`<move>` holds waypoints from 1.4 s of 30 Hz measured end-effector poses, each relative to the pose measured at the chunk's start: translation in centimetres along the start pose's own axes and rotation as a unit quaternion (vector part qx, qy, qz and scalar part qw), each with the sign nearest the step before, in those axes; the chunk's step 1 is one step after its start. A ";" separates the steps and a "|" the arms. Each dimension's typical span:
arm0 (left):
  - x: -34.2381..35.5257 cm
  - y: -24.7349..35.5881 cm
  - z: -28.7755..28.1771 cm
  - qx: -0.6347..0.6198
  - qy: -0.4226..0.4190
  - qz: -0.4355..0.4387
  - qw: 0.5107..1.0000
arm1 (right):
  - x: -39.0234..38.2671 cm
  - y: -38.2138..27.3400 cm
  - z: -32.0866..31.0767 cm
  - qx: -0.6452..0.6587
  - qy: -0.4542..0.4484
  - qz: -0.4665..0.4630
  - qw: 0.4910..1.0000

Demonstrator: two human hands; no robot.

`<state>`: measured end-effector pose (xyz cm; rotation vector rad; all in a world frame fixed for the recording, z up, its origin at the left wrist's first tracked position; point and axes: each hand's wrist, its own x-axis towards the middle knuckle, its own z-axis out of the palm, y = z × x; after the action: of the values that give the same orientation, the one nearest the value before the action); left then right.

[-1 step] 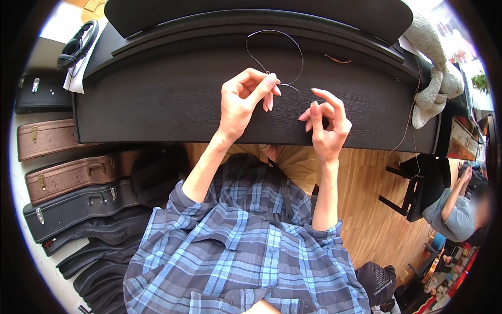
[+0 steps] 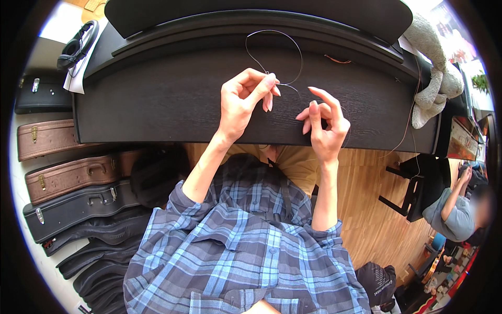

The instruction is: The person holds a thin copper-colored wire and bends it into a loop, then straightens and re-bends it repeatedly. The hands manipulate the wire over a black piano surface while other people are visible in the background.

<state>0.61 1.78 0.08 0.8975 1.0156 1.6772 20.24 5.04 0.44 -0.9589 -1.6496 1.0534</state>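
Observation:
My left hand point(image 2: 241, 102) pinches a thin, dark wire point(image 2: 301, 54) between thumb and fingers, above the dark wooden top point(image 2: 167, 104) of a black piano-like piece of furniture. The wire rises in a large loop, and a loose end curves rightward from the pinch. My right hand point(image 2: 327, 128) is just right of that end, index finger raised apart from the thumb and other fingers loosely bent. A faint thin line shows beside it; I cannot tell whether it touches the fingers. A short copper-coloured strand point(image 2: 337, 59) lies farther back on the top.
Black headphones point(image 2: 78, 46) sit at the back left. Several instrument cases point(image 2: 70, 180) stand along the left. A grey plush toy point(image 2: 439, 78) drapes over the right end, with thin strands hanging. A black bench or stand point(image 2: 418, 183), a co-worker point(image 2: 449, 212) and a black bag point(image 2: 374, 282) are at right.
My right hand has shifted very slightly left and up. My left hand still pinches the wire in the same place.

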 end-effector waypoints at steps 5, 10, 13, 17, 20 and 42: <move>0.1 0.5 -0.2 -0.023 0.050 0.017 0.998 | 0.5 -0.2 0.4 -0.055 -0.028 0.009 0.998; 0.3 0.8 -0.3 0.069 0.095 0.051 0.992 | 1.2 -0.5 0.4 -0.002 0.028 0.015 0.999; 0.3 0.8 -0.5 0.063 0.097 0.040 0.993 | 1.6 -0.4 0.1 0.062 0.083 0.019 0.994; 0.1 0.6 -0.5 0.073 0.100 0.038 0.992 | 1.6 0.1 -1.5 0.147 0.210 0.050 0.965; 0.1 0.5 -0.4 0.078 0.109 0.037 0.990 | 0.7 0.4 -2.7 0.109 0.254 -0.006 0.961; 0.3 0.0 -0.6 0.089 0.121 0.071 0.986 | -0.7 0.5 -6.3 -0.218 0.029 -0.142 0.965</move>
<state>-0.03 1.95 -0.12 0.9148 1.3077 1.8700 26.51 5.94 1.08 -0.9782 -1.9429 0.4726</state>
